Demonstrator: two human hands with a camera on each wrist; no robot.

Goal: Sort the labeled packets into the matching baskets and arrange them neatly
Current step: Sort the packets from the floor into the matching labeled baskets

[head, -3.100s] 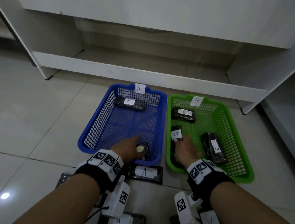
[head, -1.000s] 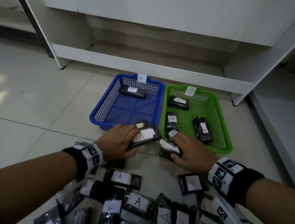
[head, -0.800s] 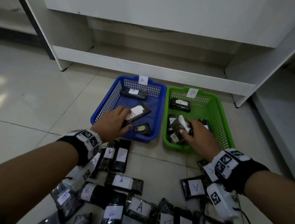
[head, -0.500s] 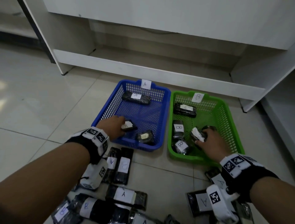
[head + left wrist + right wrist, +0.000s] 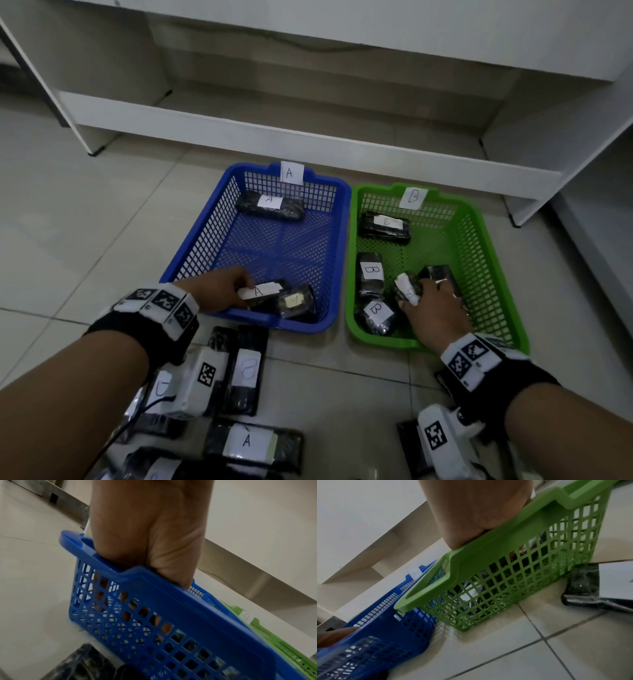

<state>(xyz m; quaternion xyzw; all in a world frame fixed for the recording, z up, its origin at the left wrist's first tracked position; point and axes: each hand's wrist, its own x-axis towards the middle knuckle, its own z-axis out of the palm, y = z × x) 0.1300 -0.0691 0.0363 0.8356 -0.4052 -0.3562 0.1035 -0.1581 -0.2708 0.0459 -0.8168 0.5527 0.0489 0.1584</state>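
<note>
Head view: loose packets (image 5: 251, 440) lay on the floor nearest the person. Beyond them the left hand (image 5: 219, 289) pinched an A packet (image 5: 262, 293) in the blue basket (image 5: 337, 284), while the right hand (image 5: 433, 310) gripped a crumpled packet (image 5: 407, 289) in the green basket (image 5: 495, 274). Its label was folded, so it might land unreadable or askew atop its neighbours.

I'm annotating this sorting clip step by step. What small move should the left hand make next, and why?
Probably lower and release. The left hand holds the black packet with a white A label just inside the near end of the blue plastic basket tagged A, beside another black packet. The label matches, so setting it flat next to that neighbour seems right.
</note>
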